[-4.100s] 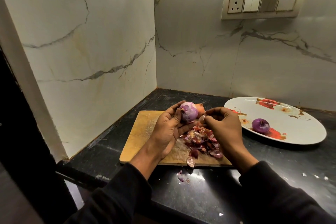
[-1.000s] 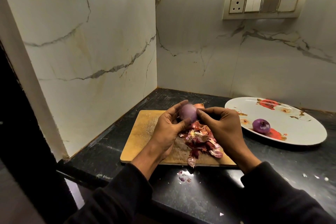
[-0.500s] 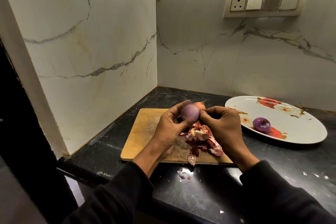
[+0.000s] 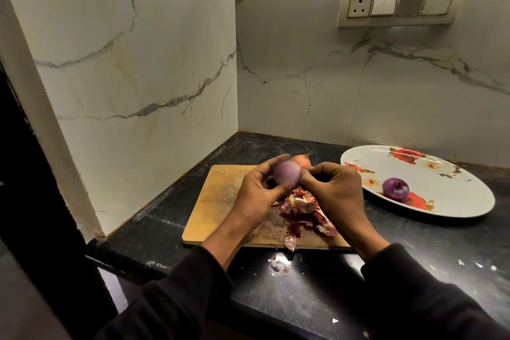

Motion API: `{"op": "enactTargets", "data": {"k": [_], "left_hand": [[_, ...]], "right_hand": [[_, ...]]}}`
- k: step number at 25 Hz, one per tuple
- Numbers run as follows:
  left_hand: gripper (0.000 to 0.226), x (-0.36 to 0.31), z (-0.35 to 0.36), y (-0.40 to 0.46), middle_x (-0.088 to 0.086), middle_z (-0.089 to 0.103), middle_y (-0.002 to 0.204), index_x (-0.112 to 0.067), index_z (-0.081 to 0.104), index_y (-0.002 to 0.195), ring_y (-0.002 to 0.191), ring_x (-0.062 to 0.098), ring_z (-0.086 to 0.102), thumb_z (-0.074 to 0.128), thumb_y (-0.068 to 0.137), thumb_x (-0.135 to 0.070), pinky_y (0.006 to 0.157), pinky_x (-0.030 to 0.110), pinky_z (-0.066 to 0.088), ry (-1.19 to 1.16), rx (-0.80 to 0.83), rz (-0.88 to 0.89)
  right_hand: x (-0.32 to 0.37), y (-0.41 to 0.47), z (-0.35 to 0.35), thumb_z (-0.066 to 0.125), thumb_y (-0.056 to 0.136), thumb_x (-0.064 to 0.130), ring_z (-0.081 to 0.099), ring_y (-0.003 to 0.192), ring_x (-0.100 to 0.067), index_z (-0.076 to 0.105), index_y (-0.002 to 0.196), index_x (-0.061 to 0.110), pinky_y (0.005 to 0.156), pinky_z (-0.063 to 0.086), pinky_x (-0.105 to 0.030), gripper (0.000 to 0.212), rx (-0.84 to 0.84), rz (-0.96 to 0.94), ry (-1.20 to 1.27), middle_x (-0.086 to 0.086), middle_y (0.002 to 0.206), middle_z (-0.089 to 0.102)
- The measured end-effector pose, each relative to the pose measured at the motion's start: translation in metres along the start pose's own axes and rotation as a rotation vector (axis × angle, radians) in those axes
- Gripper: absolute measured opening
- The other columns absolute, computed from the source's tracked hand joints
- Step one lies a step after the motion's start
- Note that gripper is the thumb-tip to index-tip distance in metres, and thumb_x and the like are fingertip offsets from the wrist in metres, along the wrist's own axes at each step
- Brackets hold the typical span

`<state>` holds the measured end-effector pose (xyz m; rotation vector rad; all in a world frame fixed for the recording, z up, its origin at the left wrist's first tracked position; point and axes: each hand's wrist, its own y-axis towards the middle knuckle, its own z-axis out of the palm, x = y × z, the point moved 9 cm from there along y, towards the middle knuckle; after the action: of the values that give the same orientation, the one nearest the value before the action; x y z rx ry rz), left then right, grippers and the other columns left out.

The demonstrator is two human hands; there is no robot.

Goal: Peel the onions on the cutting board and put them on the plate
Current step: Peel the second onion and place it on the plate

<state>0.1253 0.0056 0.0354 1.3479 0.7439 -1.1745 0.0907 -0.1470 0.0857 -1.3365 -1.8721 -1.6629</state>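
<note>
My left hand [image 4: 255,196] grips a pale purple peeled onion [image 4: 287,174] above the wooden cutting board [image 4: 220,196], fingers over its top and thumb under it. My right hand [image 4: 334,190] pinches at the onion's right end with curled fingertips. Behind the held onion an unpeeled orange-brown onion [image 4: 302,160] lies on the board, mostly hidden. A heap of red-purple onion skins [image 4: 303,212] lies on the board under my hands. One peeled purple onion [image 4: 395,188] rests on the white flowered plate [image 4: 447,174] at the right.
The board and plate sit on a black stone counter [image 4: 303,292] in a corner of white marble walls. Bits of skin [image 4: 278,266] lie on the counter in front of the board. A switch panel [image 4: 400,4] is on the back wall.
Over the last seconds the held onion has lost its remaining skin and now looks smooth. My right hand has moved up against the onion's right end; the peel heap has grown slightly.
</note>
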Motion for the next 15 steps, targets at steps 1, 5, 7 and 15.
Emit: {"op": "enactTargets", "data": {"k": [1, 5, 7, 15], "left_hand": [[0.054, 0.000, 0.000, 0.000, 0.006, 0.064, 0.132, -0.016, 0.062, 0.132, 0.119, 0.019, 0.065, 0.073, 0.083, 0.005, 0.093, 0.036, 0.058, 0.002, 0.000, -0.003], [0.056, 0.001, 0.000, 0.001, 0.005, 0.063, 0.134, -0.015, 0.060, 0.135, 0.122, 0.019, 0.064, 0.073, 0.083, 0.003, 0.097, 0.041, 0.057, 0.015, 0.001, -0.007], [0.056, 0.001, 0.000, 0.001, 0.004, 0.063, 0.134, -0.016, 0.060, 0.135, 0.121, 0.018, 0.064, 0.073, 0.084, 0.002, 0.097, 0.041, 0.057, 0.004, 0.002, -0.010], [0.058, -0.002, 0.001, 0.001, 0.005, 0.069, 0.127, -0.013, 0.062, 0.132, 0.120, 0.028, 0.065, 0.077, 0.076, -0.009, 0.098, 0.050, 0.055, -0.190, -0.019, -0.039]], "right_hand": [[0.001, 0.000, 0.000, 0.077, 0.084, 0.017, 0.065, 0.059, -0.003, 0.072, 0.072, 0.024, 0.054, 0.046, -0.011, 0.015, -0.013, -0.016, -0.033, 0.012, 0.063, 0.068], [0.005, -0.002, -0.003, 0.078, 0.082, 0.013, 0.063, 0.059, -0.002, 0.070, 0.073, 0.022, 0.053, 0.045, -0.009, 0.015, -0.103, -0.061, -0.144, 0.015, 0.062, 0.063], [0.006, -0.003, -0.004, 0.078, 0.082, 0.014, 0.062, 0.060, -0.002, 0.072, 0.078, 0.017, 0.055, 0.046, -0.009, 0.008, -0.138, -0.072, -0.174, 0.013, 0.065, 0.063], [-0.012, 0.001, -0.008, 0.076, 0.085, 0.014, 0.064, 0.067, -0.003, 0.071, 0.082, 0.020, 0.059, 0.047, -0.009, 0.008, -0.130, 0.048, -0.129, 0.010, 0.072, 0.067]]}}
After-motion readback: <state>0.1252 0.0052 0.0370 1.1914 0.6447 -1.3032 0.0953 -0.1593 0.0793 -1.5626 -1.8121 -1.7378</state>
